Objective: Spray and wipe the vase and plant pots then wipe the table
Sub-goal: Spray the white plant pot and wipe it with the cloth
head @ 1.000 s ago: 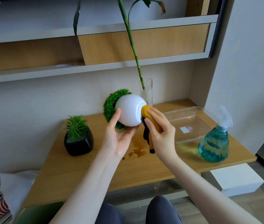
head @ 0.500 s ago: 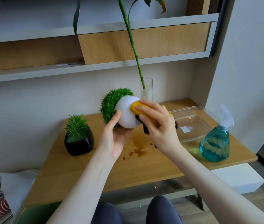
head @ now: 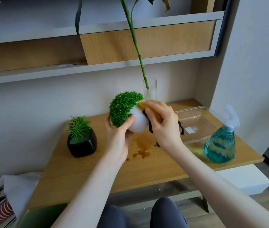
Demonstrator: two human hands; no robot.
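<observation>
Our left hand (head: 119,134) grips white round plant pot (head: 138,124), lifted above table (head: 84,175), tilted sideways, green tuft pointing left. Our right hand (head: 161,122) clutches yellow cloth (head: 142,106), pressed on pot's upper side. Step, we judge: wiping this pot. Next likely: set pot down upright. Black pot (head: 82,145) left, glass vase (head: 150,89) behind, spray bottle (head: 221,143) right. Brown spill (head: 142,147) under hands awaits table wipe.
</observation>
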